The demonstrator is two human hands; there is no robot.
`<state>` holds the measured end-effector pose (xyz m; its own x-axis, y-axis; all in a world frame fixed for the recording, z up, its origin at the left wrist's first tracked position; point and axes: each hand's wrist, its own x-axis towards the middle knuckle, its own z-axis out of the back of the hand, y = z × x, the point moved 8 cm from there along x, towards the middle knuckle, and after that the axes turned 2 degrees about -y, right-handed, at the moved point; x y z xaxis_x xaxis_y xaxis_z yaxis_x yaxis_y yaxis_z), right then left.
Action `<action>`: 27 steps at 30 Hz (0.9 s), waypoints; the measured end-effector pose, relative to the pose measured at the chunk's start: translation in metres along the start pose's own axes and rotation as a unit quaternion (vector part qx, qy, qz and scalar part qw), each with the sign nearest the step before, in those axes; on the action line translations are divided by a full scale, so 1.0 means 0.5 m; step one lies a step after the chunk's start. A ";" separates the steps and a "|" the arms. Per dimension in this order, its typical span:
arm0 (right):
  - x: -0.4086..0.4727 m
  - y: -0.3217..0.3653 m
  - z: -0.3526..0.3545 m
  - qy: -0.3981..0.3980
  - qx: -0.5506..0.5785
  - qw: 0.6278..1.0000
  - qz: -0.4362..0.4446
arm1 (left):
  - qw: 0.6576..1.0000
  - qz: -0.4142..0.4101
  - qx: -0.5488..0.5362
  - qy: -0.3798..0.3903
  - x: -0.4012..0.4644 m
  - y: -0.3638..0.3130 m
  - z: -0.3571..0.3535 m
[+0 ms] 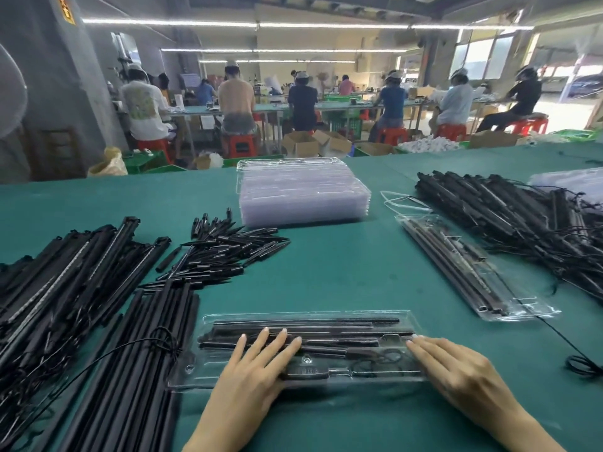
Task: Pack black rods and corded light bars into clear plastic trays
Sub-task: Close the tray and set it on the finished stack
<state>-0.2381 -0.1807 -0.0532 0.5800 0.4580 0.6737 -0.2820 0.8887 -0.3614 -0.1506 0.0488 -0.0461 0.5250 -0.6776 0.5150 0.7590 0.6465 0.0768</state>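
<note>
On the green surface (342, 272), a clear plastic tray (208, 321) lay lengthwise in front of the person, loaded with black rods (326, 324) along its far side and a coiled cord (388, 358) toward its near right. The left hand (251, 367) rested flat on the tray with fingers straight and spread, pressing on the contents and gripping nothing. The right hand (456, 370) likewise lay flat on the tray's right end, fingers extended and together, holding nothing. To the right, well apart, a second filled tray (473, 272) sat at an angle on the surface. Beyond it lay a large heap of corded light bars (496, 210) (cords tangled through the pile). At the far centre stood a stack of empty clear trays (300, 194). On the left side were three separate supplies: a pile of light bars (65, 272) nearest the edge, a bundle of long black rods (143, 353) just beside the tray in use, and a scatter of short pointed black stakes (222, 252) behind them. A loose cord (584, 367) lay looped at the right edge of the surface. In the background, seated workers (303, 102) faced away at long tables, with red stools (239, 145) and cardboard boxes (313, 141) on the floor.
</note>
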 end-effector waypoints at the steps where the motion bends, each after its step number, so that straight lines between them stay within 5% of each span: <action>1: 0.001 0.001 0.000 -0.005 -0.003 1.000 0.004 | 0.999 -0.024 -0.012 -0.041 -0.003 -0.011 0.016; 12: -0.006 -0.005 0.042 -0.090 -0.011 0.995 -0.038 | 0.982 -0.072 -0.008 -0.172 -0.023 -0.039 0.052; 18: -0.003 0.005 0.026 -0.071 -0.001 0.997 -0.012 | 0.986 -0.083 0.024 -0.144 -0.022 -0.042 0.028; 27: -0.002 -0.010 0.030 -0.088 0.002 0.994 -0.059 | 0.999 0.010 -0.005 -0.031 -0.002 -0.020 -0.003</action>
<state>-0.2487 -0.1854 -0.0420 0.4662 0.3467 0.8139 -0.2232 0.9364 -0.2710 -0.1582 0.0422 -0.0487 0.5151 -0.6422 0.5677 0.7531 0.6554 0.0580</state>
